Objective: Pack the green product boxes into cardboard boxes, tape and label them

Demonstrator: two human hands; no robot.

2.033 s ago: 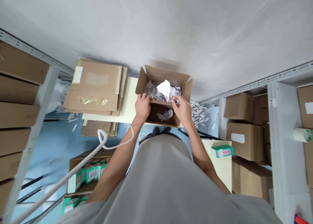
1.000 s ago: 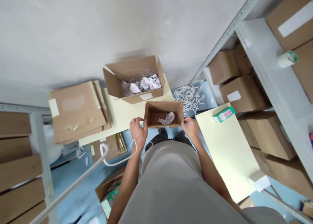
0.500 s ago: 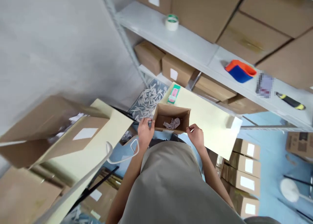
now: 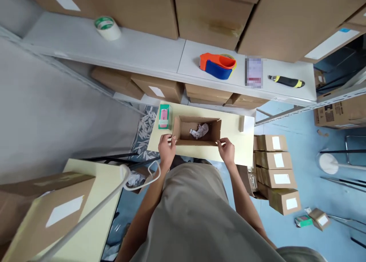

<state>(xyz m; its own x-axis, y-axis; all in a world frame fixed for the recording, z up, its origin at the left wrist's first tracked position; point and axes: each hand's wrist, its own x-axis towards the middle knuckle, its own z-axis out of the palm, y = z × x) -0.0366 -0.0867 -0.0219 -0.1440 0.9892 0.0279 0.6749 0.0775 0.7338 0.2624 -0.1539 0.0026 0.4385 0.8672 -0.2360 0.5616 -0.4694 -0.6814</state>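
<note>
An open cardboard box (image 4: 197, 142) is held between my two hands over the pale yellow table (image 4: 240, 151). Crumpled paper (image 4: 200, 131) lies on its floor. My left hand (image 4: 167, 150) pinches the near left corner of the rim, thumb and fingers together. At the near right corner, my right hand (image 4: 227, 152) grips the rim the same way. Just beyond my left hand is a green package with a pink item on it (image 4: 164, 117). A small white box (image 4: 247, 124) stands at the table's right end.
Above the table runs a grey shelf (image 4: 143, 52) with a tape roll (image 4: 108, 28), an orange and blue tape dispenser (image 4: 219, 66), a utility knife (image 4: 286, 81) and large cartons. Stacked boxes (image 4: 276, 159) stand at right. At lower left, a white bent tube (image 4: 94, 212) crosses a second table (image 4: 105, 185).
My view has swung to the right, and the table now sits straighter before me. Both hands still hold the cardboard box, which has turned to lie nearly level with the table.
</note>
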